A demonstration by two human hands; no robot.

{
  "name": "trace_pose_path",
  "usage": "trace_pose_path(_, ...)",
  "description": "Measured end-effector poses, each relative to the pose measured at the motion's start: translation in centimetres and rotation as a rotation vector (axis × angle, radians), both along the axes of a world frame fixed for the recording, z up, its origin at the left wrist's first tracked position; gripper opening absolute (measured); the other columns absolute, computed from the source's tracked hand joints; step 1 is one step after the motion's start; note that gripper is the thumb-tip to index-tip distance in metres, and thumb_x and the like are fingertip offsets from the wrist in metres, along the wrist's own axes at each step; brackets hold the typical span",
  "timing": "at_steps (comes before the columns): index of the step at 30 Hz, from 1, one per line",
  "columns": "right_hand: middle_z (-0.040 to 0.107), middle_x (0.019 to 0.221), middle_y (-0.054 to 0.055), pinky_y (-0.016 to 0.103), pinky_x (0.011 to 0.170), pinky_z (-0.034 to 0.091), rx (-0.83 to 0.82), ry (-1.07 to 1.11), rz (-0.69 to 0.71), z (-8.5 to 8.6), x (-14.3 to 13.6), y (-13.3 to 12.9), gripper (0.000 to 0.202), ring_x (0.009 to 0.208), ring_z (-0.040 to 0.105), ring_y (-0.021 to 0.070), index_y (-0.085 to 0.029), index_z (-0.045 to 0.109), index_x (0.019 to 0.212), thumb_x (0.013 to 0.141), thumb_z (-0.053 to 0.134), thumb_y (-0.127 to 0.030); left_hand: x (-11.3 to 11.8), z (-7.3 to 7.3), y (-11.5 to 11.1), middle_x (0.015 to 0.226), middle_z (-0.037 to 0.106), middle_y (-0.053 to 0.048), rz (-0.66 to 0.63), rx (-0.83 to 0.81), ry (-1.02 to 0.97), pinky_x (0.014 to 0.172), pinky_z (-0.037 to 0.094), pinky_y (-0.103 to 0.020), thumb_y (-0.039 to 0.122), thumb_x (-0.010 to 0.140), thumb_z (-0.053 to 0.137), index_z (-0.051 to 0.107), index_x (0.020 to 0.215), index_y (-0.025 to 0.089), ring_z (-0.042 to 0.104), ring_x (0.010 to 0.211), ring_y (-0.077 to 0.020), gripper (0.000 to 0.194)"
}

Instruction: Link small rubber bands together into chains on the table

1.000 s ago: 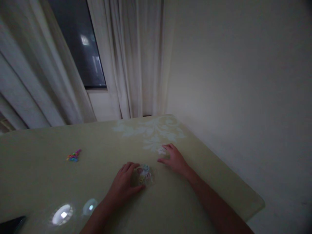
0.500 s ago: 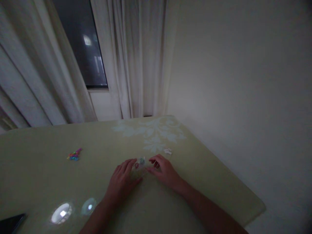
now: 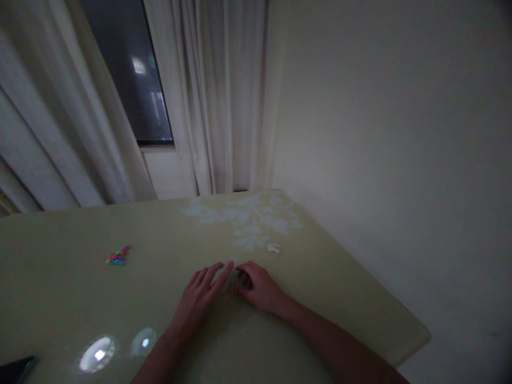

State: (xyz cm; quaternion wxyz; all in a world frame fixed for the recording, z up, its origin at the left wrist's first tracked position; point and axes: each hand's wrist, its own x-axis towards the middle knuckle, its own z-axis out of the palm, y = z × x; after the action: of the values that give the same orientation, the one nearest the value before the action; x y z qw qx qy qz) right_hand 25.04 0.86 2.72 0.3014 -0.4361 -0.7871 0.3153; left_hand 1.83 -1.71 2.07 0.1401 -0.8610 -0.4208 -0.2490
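A small clear plastic packet (image 3: 233, 276) lies on the table between my hands, mostly covered by fingers. Across its left side my left hand (image 3: 202, 290) rests with the fingers stretched out, the index finger reaching over the top. At the packet's right edge, my right hand (image 3: 260, 287) has its fingers curled and pinched on the plastic. Whatever is inside the packet cannot be made out. Just beyond my right hand sits a little cluster of white pieces (image 3: 273, 248).
A small pile of multicoloured pieces (image 3: 118, 256) lies to the left on the pale green table (image 3: 160, 234). A dark flat object (image 3: 16, 369) is at the lower left corner. Curtains (image 3: 224, 106) hang behind, and a wall (image 3: 380, 160) borders the table's right side.
My left index finger has swung right across the packet, hiding the printed circles visible before. My right hand has shifted slightly left and down, closer to the left hand.
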Motion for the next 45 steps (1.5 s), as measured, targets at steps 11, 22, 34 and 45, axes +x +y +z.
trace_pose_path(11, 0.063, 0.132, 0.014, 0.045, 0.107, 0.046, 0.141, -0.083, 0.019, 0.1, -0.1, -0.4, 0.066, 0.121, 0.058, 0.0293, -0.021, 0.063, 0.136, 0.081, 0.084, -0.049, -1.5, 1.0, 0.3, 0.132, 0.067, -0.013, 0.216, -0.099, -0.202, 0.102, 0.052, -0.044, 0.019, 0.097, 0.048, 0.048, 0.154, 0.029, 0.066, 0.115, -0.0291, 0.057)
trace_pose_path(22, 0.053, 0.156, 0.005, 0.039, 0.121, 0.03, 0.222, -0.244, 0.423, 2.1, -0.9, -0.7, 0.048, 0.144, 0.047, 0.022, -0.033, 0.052, 0.151, 0.106, 0.054, -0.047, -6.5, -0.1, 2.9, 0.126, 0.066, -0.021, 0.533, -0.296, -0.469, 0.107, 0.047, -0.057, 0.062, 0.086, 0.059, 0.058, 0.135, 0.011, 0.062, 0.12, -0.0405, 0.07)
trace_pose_path(34, 0.061, 0.143, 0.012, 0.042, 0.112, 0.043, 0.113, -0.169, 0.298, 2.8, 2.2, -0.5, 0.073, 0.131, 0.056, 0.0295, -0.028, 0.059, 0.146, 0.08, 0.086, -0.046, -7.7, 0.0, 2.0, 0.13, 0.07, -0.016, 0.404, -0.487, -0.41, 0.103, 0.05, -0.057, 0.059, 0.076, 0.072, 0.057, 0.143, 0.019, 0.064, 0.121, -0.0389, 0.079)
trace_pose_path(45, 0.064, 0.107, 0.006, 0.03, 0.09, 0.051, 0.128, -0.202, 0.192, 0.9, -0.4, -0.6, 0.024, 0.099, 0.063, 0.0211, -0.022, 0.075, 0.117, 0.095, 0.073, -0.03, 2.1, 0.9, -1.5, 0.109, 0.07, -0.01, 0.013, -0.687, -0.462, 0.088, 0.057, -0.04, 0.029, 0.091, 0.064, 0.072, 0.116, 0.025, 0.07, 0.098, -0.0265, 0.027)
